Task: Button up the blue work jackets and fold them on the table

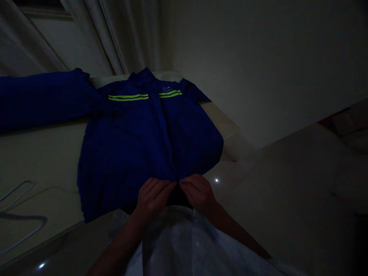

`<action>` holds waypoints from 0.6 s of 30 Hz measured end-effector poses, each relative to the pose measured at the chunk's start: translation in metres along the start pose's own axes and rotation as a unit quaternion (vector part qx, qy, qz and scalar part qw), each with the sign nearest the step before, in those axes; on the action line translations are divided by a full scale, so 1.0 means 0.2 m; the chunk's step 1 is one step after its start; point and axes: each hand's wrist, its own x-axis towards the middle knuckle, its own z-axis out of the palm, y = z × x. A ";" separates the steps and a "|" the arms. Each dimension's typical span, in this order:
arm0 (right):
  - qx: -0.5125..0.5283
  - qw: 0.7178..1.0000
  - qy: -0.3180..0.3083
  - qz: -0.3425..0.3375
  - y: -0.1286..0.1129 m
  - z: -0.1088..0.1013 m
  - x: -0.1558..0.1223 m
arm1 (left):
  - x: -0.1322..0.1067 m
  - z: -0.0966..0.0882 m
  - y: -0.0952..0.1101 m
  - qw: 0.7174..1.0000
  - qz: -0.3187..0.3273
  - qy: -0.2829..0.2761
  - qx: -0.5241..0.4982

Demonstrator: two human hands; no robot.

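Note:
A dark blue jacket [120, 142] with two yellow-green striped bands across its chest lies spread on a pale table, collar at the far side. Its front opening runs down the middle toward me. My left hand [153, 195] pinches the lower hem just left of that opening. On the other side of it, my right hand [199, 191] pinches the hem too, the two sets of fingertips almost meeting. Whatever fastener may be between the fingers is hidden by them and by the dim light.
Another dark blue garment [40, 99] lies at the left, against the jacket's sleeve. White wire hangers [37, 226] rest on the table [51, 161] at the near left. Curtains [129, 38] hang behind, and a pale wall [258, 69] stands at the right above a shiny floor [276, 184].

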 end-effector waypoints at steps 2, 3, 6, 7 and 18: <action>0.001 1.000 -0.003 0.007 0.00 0.00 -0.01 | 0.00 0.00 0.00 1.000 -0.008 -0.006 -0.011; 0.005 1.000 -0.003 0.016 0.00 0.01 -0.01 | -0.01 0.00 0.00 1.000 -0.014 -0.010 -0.014; 0.036 0.997 -0.015 0.067 0.00 0.00 -0.01 | -0.04 0.00 0.00 0.999 -0.033 -0.022 -0.013; 0.051 0.994 -0.027 0.088 0.00 0.00 -0.01 | -0.05 0.01 0.01 0.999 -0.038 -0.024 -0.011; 0.078 0.968 -0.185 0.149 0.03 0.02 0.01 | -0.21 0.02 0.10 0.997 -0.057 -0.001 -0.042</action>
